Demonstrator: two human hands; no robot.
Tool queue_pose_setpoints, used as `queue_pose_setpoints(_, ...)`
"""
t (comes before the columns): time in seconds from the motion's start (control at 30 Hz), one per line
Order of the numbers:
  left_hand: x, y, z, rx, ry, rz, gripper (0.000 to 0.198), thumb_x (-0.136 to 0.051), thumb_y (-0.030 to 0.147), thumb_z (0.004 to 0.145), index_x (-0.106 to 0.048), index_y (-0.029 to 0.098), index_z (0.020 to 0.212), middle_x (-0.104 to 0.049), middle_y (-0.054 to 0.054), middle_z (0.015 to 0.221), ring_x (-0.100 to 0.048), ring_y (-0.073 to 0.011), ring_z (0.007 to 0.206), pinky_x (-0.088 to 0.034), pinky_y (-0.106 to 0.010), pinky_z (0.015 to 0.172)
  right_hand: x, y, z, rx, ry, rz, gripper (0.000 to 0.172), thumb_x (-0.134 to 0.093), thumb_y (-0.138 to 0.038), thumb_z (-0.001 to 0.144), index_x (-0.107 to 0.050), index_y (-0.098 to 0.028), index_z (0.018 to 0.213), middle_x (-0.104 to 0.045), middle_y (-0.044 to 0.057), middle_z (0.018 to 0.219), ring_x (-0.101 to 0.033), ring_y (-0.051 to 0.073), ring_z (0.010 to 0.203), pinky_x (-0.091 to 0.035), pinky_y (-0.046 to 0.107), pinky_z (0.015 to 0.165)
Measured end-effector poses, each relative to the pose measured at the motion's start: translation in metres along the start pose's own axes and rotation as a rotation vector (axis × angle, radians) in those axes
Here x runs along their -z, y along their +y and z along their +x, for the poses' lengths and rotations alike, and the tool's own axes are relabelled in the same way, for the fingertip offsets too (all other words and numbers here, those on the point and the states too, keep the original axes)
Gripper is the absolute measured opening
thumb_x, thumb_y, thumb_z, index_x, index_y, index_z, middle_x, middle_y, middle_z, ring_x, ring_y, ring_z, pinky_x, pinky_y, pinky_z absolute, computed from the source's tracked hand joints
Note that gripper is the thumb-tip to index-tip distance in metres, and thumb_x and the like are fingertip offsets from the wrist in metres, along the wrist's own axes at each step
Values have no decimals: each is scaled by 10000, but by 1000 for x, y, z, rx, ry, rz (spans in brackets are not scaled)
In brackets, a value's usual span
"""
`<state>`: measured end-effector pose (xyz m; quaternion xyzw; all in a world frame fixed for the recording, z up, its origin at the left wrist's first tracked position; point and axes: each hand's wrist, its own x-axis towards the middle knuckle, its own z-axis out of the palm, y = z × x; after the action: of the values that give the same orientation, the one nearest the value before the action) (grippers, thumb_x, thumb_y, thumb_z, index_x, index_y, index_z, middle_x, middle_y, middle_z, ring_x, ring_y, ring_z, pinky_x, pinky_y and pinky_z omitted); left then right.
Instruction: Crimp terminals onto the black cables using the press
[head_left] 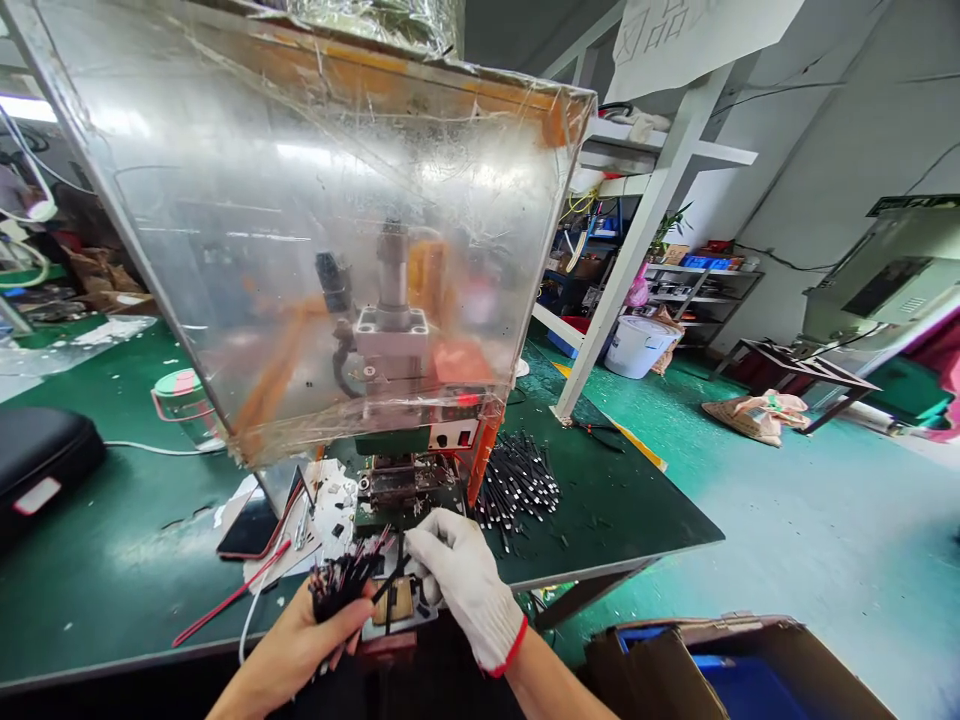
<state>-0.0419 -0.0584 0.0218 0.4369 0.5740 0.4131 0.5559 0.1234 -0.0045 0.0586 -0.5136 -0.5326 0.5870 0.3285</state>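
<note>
My bare left hand (300, 640) is closed around a bundle of short black wires (346, 582) with reddish tips, held at the near edge of the green bench. My right hand (459, 572), in a white knit glove with a red cuff, pinches a single black wire (399, 572) just in front of the small press tool (405, 485). Both hands sit below a scratched clear plastic guard (315, 230) that covers the machine's cylinder (391, 300).
A pile of cut black wires (517, 485) lies right of the press. A phone (251, 528) and a red cable (225, 603) lie to the left, with a black case (41, 465) and a taped jar (184, 400) farther left. A cardboard box (720, 665) stands on the floor at lower right.
</note>
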Motion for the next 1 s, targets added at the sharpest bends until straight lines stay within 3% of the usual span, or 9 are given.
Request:
queue_pose_setpoints(0.07, -5, 5, -1, -7, -12, -18, 564, -743, 685, 549, -705, 172, 780, -559, 37, 440, -418, -102, 397, -307, -236, 422, 8, 0, -2, -22, 13, 137, 226, -602, -366, 721, -501, -183, 636, -490, -74, 478, -386, 41, 335, -317, 169, 335)
queue_pose_setpoints(0.13, -4, 6, -5, 15, -49, -48, 556, -774, 670, 519, -691, 169, 742, -526, 44, 399, -386, -87, 370, -272, -229, 412, 32, -5, -1, -22, 115, 332, 289, -653, -402, 685, -458, -195, 634, -447, -88, 460, -340, 27, 327, -271, 153, 311)
queue_pose_setpoints(0.2, 3, 2, -11, 48, -46, -119, 542, -794, 659, 495, -670, 175, 706, -480, 60, 357, -351, -72, 339, -245, -222, 398, 72, -14, 1, 32, 341, 585, 380, -725, -386, 616, -389, -209, 617, -361, -111, 448, -276, 9, 334, -209, 135, 297)
queue_pose_setpoints(0.3, 17, -6, -12, 29, 116, -223, 493, -772, 639, 549, -641, 187, 693, -547, 45, 422, -349, -60, 340, -271, -211, 389, 133, -19, 1, 237, 664, 817, 390, -788, -322, 559, -433, -200, 665, -359, -115, 494, -262, -6, 366, -207, 107, 310)
queue_pose_setpoints(0.37, 16, -10, -4, -42, 196, -164, 442, -744, 603, 601, -629, 184, 683, -633, 11, 534, -403, -73, 373, -333, -223, 412, 148, -11, 0, 224, 601, 779, 355, -800, -314, 555, -520, -184, 730, -476, -73, 560, -366, 13, 414, -286, 119, 341)
queue_pose_setpoints(0.47, -2, -15, 19, -92, 252, -14, 408, -740, 572, 568, -625, 191, 661, -606, 20, 508, -466, -130, 406, -375, -262, 429, 129, 10, -4, 80, 413, 681, 418, -810, -356, 552, -602, -166, 861, -575, -26, 631, -439, 41, 441, -346, 154, 374)
queue_pose_setpoints(0.67, -33, -17, 49, -108, 294, 92, 359, -759, 498, 512, -699, 173, 652, -587, 24, 456, -529, -201, 500, -408, -307, 526, 82, 37, -12, -16, 181, 547, 461, -765, -478, 600, -594, -161, 887, -540, -51, 579, -403, 36, 386, -298, 163, 354)
queue_pose_setpoints(0.8, -29, -11, 41, -92, 265, 99, 394, -712, 584, 565, -642, 196, 567, -523, 45, 415, -475, -174, 457, -363, -290, 506, 72, 42, -8, -38, 100, 455, 455, -721, -532, 620, -560, -164, 834, -536, -56, 564, -384, 35, 353, -296, 172, 336)
queue_pose_setpoints(1.0, -5, -11, 11, -99, 254, 102, 473, -701, 666, 564, -643, 197, 587, -487, 45, 449, -447, -167, 486, -356, -287, 509, 44, 41, 0, -29, -33, 315, 434, -647, -544, 657, -566, -153, 826, -562, -39, 614, -429, 46, 367, -340, 181, 357)
